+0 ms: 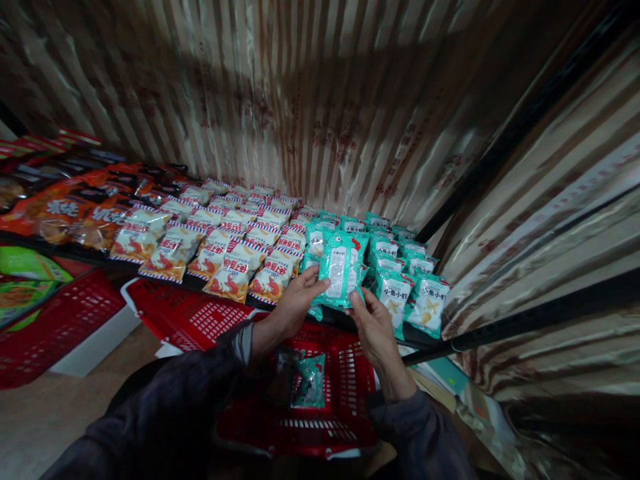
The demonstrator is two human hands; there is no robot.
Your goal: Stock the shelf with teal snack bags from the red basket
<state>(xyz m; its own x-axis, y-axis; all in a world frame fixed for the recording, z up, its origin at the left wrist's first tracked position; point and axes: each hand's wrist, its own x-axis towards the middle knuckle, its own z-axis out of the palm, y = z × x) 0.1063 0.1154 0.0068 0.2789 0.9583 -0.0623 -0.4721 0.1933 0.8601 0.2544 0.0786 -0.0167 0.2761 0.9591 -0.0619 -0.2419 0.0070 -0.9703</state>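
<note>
A teal snack bag point(340, 267) is held between my two hands, its printed panel facing me. My left hand point(300, 300) pinches its lower left edge, and my right hand point(374, 325) grips the lower right corner. Behind it, rows of similar teal-and-white snack bags point(395, 293) stand on the shelf. Below my hands, a red basket point(350, 373) holds a teal snack bag point(311, 381) and a dark item that I cannot make out.
White-and-orange snack bags point(167, 250) fill the shelf's middle, with orange bags point(65, 213) further left. Another red basket point(80, 320) with green packets sits at lower left. A striped curtain point(280, 93) hangs behind; a dark pole point(480, 333) slants at right.
</note>
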